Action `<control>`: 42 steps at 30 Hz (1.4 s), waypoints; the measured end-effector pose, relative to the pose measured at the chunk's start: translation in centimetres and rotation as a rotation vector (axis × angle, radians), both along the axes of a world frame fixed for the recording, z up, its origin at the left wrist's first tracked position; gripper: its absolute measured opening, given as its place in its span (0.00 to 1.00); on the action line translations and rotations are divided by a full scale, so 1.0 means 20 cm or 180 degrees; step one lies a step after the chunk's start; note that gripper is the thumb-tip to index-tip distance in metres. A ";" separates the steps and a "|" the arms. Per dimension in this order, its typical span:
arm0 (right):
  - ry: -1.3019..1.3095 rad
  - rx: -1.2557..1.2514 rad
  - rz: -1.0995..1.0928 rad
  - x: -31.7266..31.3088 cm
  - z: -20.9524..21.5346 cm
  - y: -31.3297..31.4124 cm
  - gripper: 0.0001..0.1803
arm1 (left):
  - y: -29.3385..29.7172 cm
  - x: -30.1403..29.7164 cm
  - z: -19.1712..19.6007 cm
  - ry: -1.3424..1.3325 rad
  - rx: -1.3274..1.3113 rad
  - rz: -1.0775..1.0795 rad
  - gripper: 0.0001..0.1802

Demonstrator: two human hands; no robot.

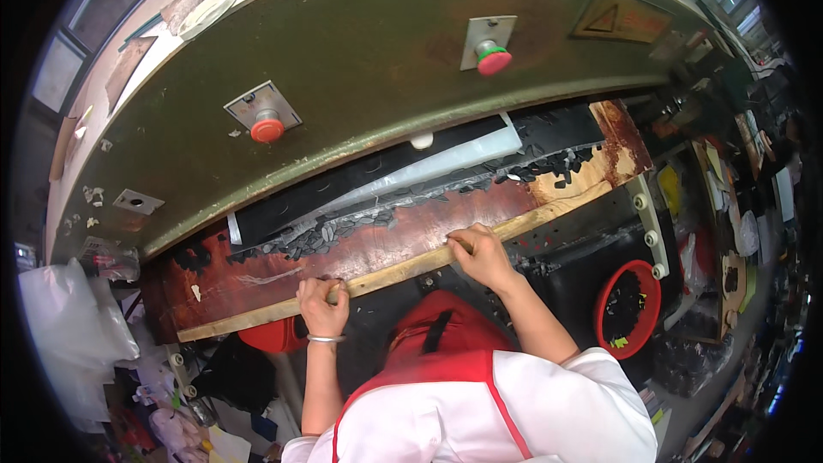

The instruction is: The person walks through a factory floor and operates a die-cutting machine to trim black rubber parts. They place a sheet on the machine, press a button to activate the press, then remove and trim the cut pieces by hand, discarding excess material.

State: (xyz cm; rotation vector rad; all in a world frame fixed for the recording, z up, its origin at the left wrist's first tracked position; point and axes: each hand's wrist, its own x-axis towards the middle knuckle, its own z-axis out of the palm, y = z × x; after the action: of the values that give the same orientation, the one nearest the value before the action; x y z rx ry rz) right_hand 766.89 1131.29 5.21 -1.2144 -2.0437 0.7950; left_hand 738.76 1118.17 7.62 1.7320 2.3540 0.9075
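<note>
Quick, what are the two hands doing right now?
Left hand: curled at the wood strip; can't tell if it's gripping.
Right hand: curled at the same strip; can't tell if it's gripping either.

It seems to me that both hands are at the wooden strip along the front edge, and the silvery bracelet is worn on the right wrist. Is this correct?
Not quite: the head view shows the silvery bracelet on the wrist of the left hand, not of the right hand. Both hands are indeed at the wooden strip.
</note>
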 end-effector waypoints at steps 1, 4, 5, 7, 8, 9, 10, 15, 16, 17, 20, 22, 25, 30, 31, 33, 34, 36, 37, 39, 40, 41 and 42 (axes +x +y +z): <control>-0.0062 0.0035 0.0040 0.03 -0.01 -0.01 0.06 | -0.03 0.01 0.00 0.0016 -0.0073 0.0043 0.04; -0.0197 -0.0128 0.0093 0.06 0.07 -0.06 0.04 | -0.15 0.05 0.00 -0.0034 -0.0177 -0.0071 0.07; -0.0476 -0.0481 0.0138 0.06 0.12 -0.06 0.04 | -0.20 0.07 0.00 -0.0050 -0.0216 -0.0100 0.06; -0.0052 0.0445 -0.0236 0.03 0.23 -0.02 0.02 | -0.29 0.10 0.01 -0.0213 -0.0333 -0.0209 0.04; 0.0026 0.0305 -0.0579 0.00 0.27 0.03 0.04 | -0.32 0.12 0.03 -0.0231 -0.0400 -0.0283 0.04; 0.0122 0.0916 -0.0822 -0.03 0.31 0.08 0.10 | -0.35 0.13 0.04 -0.0275 -0.0503 -0.0408 0.04; 0.0019 0.0951 -0.0914 -0.06 0.33 0.14 0.23 | -0.36 0.13 0.06 -0.0311 -0.0568 -0.0525 0.04; -0.0992 0.0030 -0.0402 -0.20 0.28 0.27 0.57 | -0.27 0.10 0.17 -0.0123 0.0201 -0.0493 0.03; -0.0999 0.0124 -0.0462 -0.19 0.26 0.24 0.57 | -0.23 0.09 0.18 -0.0072 0.0265 -0.0439 0.06; -0.0988 0.0274 -0.0594 -0.19 0.24 0.19 0.56 | -0.20 0.08 0.19 -0.0084 0.0285 -0.0233 0.09; -0.0282 0.0449 -0.0741 -0.12 0.24 0.02 0.52 | -0.17 0.10 0.19 0.0185 -0.0022 -0.0640 0.23; -0.0409 0.0399 -0.0743 -0.09 0.27 -0.10 0.51 | -0.22 0.13 0.18 0.0527 -0.0736 -0.0951 0.29; -0.0243 -0.0134 -0.0740 -0.03 0.38 -0.26 0.50 | -0.38 0.16 0.18 0.0689 -0.0872 -0.0980 0.30; 0.2527 -0.2372 -0.0601 0.23 0.56 -0.37 0.47 | -0.67 0.15 0.15 0.0794 -0.1279 -0.1136 0.29; 0.2980 -0.2711 -0.0727 0.29 0.59 -0.38 0.46 | -0.72 0.16 0.13 0.0837 -0.1084 -0.1147 0.29; 0.2883 -0.2499 -0.0614 0.39 0.63 -0.38 0.44 | -0.79 0.17 0.11 0.0931 -0.0975 -0.1144 0.29; 0.2740 -0.2232 -0.0665 0.43 0.65 -0.38 0.43 | -0.82 0.17 0.10 0.0969 -0.0870 -0.1130 0.29; 0.2107 -0.1292 -0.0645 0.49 0.67 -0.36 0.42 | -0.86 0.19 0.08 0.0866 -0.0992 -0.1052 0.28; 0.1890 -0.1128 -0.0681 0.51 0.67 -0.35 0.41 | -0.87 0.20 0.07 0.0852 -0.0899 -0.1025 0.28; 0.1818 -0.0989 -0.0533 0.52 0.67 -0.31 0.41 | -0.88 0.22 0.05 0.0705 -0.0837 -0.0891 0.27; 0.1931 -0.1074 -0.0449 0.51 0.66 -0.29 0.41 | -0.88 0.22 0.04 0.0654 -0.0794 -0.0840 0.27; 0.1823 -0.0969 -0.0398 0.50 0.65 -0.26 0.41 | -0.88 0.22 0.03 0.0610 -0.0863 -0.0777 0.27; 0.1687 -0.1035 -0.0324 0.49 0.64 -0.23 0.41 | -0.88 0.23 0.02 0.0513 -0.0803 -0.0700 0.26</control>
State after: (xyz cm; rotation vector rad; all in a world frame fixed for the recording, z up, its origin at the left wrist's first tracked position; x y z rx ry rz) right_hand 776.65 1126.65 18.03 -1.1121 -1.4500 1.2782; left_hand 743.27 1100.58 7.94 1.9674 2.1931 0.4334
